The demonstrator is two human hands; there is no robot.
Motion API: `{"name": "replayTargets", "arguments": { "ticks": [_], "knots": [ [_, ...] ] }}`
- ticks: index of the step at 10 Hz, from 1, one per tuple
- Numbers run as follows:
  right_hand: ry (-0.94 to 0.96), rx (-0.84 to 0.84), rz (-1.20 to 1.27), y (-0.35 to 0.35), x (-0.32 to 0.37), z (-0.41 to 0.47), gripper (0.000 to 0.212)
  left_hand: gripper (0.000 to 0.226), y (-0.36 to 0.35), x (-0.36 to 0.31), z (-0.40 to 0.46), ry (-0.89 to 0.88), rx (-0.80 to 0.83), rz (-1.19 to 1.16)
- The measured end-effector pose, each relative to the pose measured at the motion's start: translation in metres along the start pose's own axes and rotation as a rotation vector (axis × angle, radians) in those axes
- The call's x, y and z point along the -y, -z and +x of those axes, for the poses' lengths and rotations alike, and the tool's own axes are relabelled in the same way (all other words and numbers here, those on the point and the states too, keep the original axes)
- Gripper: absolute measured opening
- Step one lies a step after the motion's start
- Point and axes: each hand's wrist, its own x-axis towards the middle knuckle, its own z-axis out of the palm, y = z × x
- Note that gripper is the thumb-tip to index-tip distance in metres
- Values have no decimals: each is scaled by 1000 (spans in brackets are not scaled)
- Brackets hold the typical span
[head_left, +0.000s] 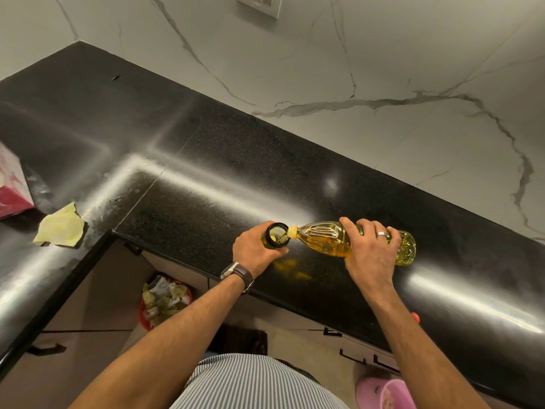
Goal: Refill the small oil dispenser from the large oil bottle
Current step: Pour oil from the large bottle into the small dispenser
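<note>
Large oil bottle (348, 240): clear plastic, part-filled with yellow oil, lay tipped almost flat above the black granite counter (206, 160), neck pointing left, base to the right. Its yellow-collared mouth met the rim of the small oil dispenser, and a thin stream of oil ran into the opening.

Small oil dispenser (275, 235): dark glass, wide round mouth uncapped, stood upright on the counter near its front edge, just left of the bottle neck.

Left hand (257, 251): fingers curled round the dispenser body, gripping it; brown-strapped wristwatch (237, 273) on the wrist.

Right hand (370, 249): wrapped over the bottle's middle from above, gripping it; a ring (381, 234) on one finger.

Counter, other items: crumpled yellow cloth (60, 228) near the inner corner at left; pink-and-white box (11, 184) at the left edge, partly out of frame.

Floor below: bin with red rim (165, 299) full of paper scraps; pink plastic container (386, 394) at lower right.

Wall: white marble-patterned, with a switch plate (259, 4) at top.
</note>
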Motion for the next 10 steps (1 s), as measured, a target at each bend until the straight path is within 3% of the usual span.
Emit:
{"name": "replayTargets", "arguments": {
  "ticks": [10],
  "knots": [
    [6,-4,-1,2,0,0,83,61,-3,4,2,1,7,3]
  ]
}}
